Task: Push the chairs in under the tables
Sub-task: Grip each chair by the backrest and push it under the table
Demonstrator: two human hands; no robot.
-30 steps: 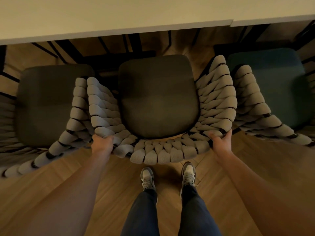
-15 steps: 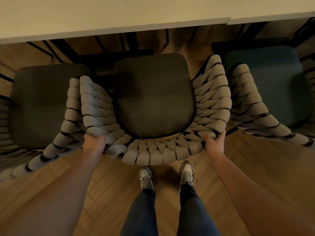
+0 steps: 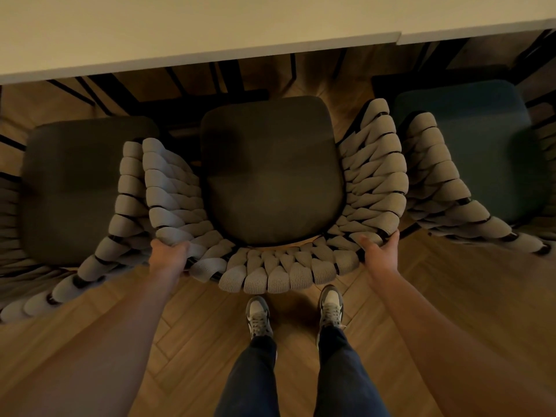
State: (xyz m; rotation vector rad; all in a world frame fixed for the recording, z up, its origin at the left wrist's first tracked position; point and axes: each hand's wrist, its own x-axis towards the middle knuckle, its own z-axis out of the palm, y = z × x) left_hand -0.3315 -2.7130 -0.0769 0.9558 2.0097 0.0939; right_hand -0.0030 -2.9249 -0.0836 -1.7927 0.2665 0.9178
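Left grip (image 3: 168,256) and right grip (image 3: 379,254) each clenched on the woven back of the middle chair (image 3: 270,176), its seat just short of the surface (image 3: 210,28) edge, left chair (image 3: 81,188) and right chair (image 3: 475,152) just beside it, shoes (image 3: 258,317) on wood floor (image 3: 195,335).

My chair (image 3: 272,173): dark grey seat, grey woven back. Right seat (image 3: 481,152): teal. Floor (image 3: 195,341): brown herringbone. My trousers (image 3: 340,374): navy.

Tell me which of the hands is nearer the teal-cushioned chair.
Right. The right hand grips the middle chair's woven back at the corner beside the teal-cushioned chair. The left hand grips the opposite corner, with the whole middle chair between.
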